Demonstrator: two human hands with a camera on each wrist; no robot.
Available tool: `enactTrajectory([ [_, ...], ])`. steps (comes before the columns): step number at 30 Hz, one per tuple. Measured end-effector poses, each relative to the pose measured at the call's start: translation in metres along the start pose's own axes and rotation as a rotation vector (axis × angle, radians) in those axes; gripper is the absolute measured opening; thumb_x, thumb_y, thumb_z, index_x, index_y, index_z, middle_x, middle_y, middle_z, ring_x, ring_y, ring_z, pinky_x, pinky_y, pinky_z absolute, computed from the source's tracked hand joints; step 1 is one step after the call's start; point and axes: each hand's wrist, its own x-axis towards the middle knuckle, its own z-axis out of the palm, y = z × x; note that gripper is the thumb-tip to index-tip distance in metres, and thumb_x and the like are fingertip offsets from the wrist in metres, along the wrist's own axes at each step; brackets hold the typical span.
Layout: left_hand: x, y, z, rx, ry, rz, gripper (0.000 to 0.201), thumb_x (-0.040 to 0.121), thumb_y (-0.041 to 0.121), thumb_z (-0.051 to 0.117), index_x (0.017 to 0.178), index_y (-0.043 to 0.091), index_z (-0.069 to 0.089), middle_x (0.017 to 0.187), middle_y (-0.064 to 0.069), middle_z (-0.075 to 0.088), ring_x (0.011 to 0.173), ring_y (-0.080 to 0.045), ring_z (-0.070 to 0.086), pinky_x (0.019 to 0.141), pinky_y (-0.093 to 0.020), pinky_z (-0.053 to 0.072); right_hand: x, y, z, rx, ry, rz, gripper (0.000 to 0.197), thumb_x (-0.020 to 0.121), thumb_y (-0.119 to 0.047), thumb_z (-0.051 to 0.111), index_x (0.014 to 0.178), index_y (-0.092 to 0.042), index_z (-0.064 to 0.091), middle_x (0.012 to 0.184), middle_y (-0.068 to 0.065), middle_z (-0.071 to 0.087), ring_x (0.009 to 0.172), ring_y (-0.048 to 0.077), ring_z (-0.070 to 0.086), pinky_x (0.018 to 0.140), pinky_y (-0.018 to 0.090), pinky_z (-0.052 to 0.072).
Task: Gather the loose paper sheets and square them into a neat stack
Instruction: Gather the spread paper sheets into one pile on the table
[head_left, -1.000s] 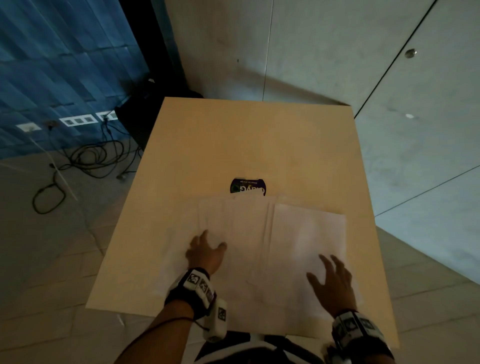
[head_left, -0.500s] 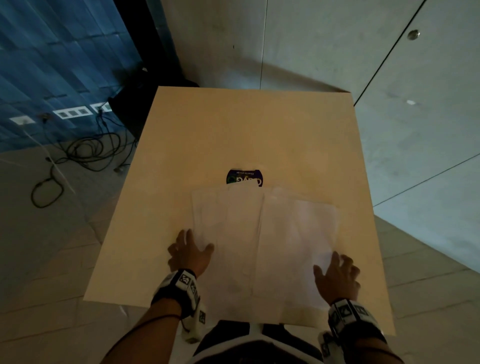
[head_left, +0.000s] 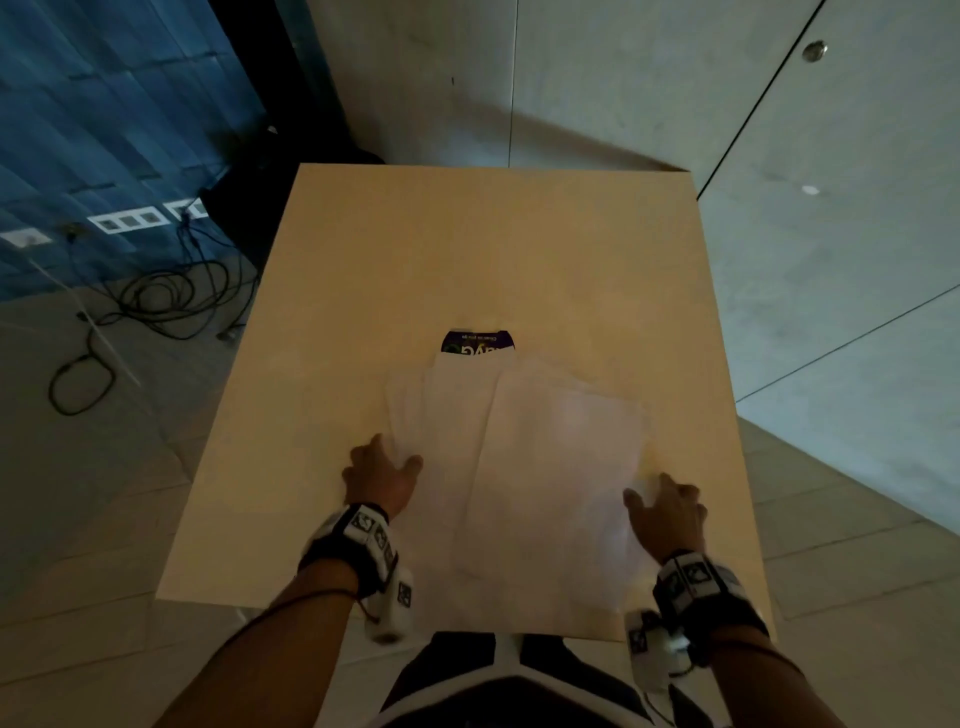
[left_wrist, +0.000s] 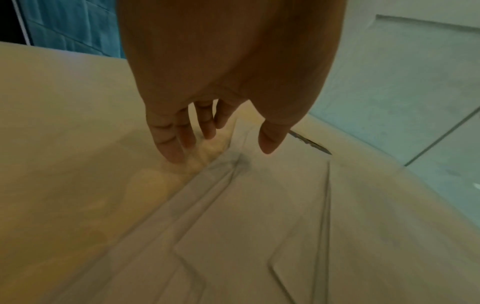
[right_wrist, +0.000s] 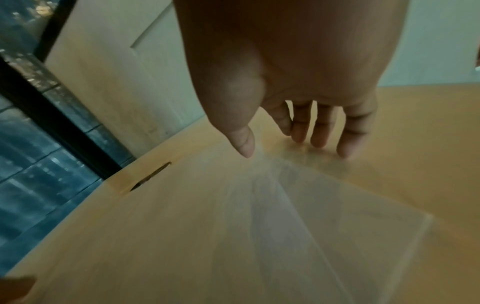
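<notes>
Several white paper sheets (head_left: 524, 457) lie overlapped in a loose pile on the near half of a light wooden table (head_left: 488, 249). My left hand (head_left: 383, 470) is at the pile's left edge, fingers straight and reaching down to the table beside the paper (left_wrist: 254, 216), thumb over the sheets. My right hand (head_left: 662, 501) is at the pile's right edge, fingers spread on the table, thumb above the sheets (right_wrist: 298, 216). Neither hand grips anything. The sheets' edges are fanned and uneven.
A dark purple printed item (head_left: 478, 345) pokes out from under the far edge of the pile. Cables (head_left: 156, 301) lie on the floor to the left of the table. A grey wall stands behind the table's far edge.
Both hands have slid outward from on top of the sheets to the pile's left and right edges. The sheets have drawn closer together into a narrower pile.
</notes>
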Motion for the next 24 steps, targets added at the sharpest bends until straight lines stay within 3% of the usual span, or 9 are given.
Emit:
enactTrajectory([
  [4,0.019,0.021,-0.005,0.028,-0.047,-0.053,0.074,0.087,0.049,0.054,0.146,0.013,0.029,0.149,-0.019,0.026,0.135,-0.044,0.031,0.112,-0.046,0.031,0.022,-0.016,-0.006,0.044,-0.019,0.018,0.065,0.094,-0.042,0.053,0.146,-0.005,0.039,0.145,0.025,0.035,0.133,0.044,0.035,0.108,0.046,0.032],
  [9,0.023,0.043,0.010,-0.020,-0.154,0.019,0.065,0.088,0.029,0.052,0.148,0.017,0.029,0.151,-0.015,0.027,0.137,-0.038,0.033,0.115,-0.042,0.031,0.029,-0.039,0.001,0.108,-0.107,-0.030,0.067,0.092,-0.047,0.053,0.148,-0.011,0.039,0.148,0.020,0.035,0.135,0.041,0.035,0.112,0.045,0.030],
  [11,0.024,0.045,0.012,-0.052,-0.171,0.026,0.064,0.086,0.029,0.052,0.146,0.017,0.034,0.151,-0.015,0.031,0.136,-0.037,0.037,0.115,-0.042,0.033,0.032,-0.041,0.000,0.134,-0.112,-0.014,0.068,0.092,-0.048,0.054,0.148,-0.013,0.040,0.149,0.019,0.034,0.135,0.042,0.036,0.113,0.045,0.029],
  [16,0.032,0.041,0.008,-0.022,-0.068,-0.049,0.062,0.089,0.030,0.049,0.147,0.017,0.032,0.151,-0.015,0.028,0.136,-0.039,0.035,0.113,-0.044,0.034,0.030,-0.026,-0.004,0.164,0.008,0.107,0.062,0.091,-0.037,0.055,0.143,-0.006,0.042,0.145,0.023,0.034,0.131,0.045,0.037,0.106,0.046,0.034],
  [24,0.018,0.062,0.025,-0.046,-0.193,0.010,0.065,0.087,0.029,0.048,0.148,0.018,0.028,0.151,-0.013,0.028,0.136,-0.036,0.036,0.114,-0.043,0.033,0.017,-0.044,0.012,0.148,-0.119,0.036,0.065,0.091,-0.042,0.055,0.145,-0.011,0.041,0.146,0.020,0.036,0.134,0.042,0.036,0.110,0.043,0.030],
])
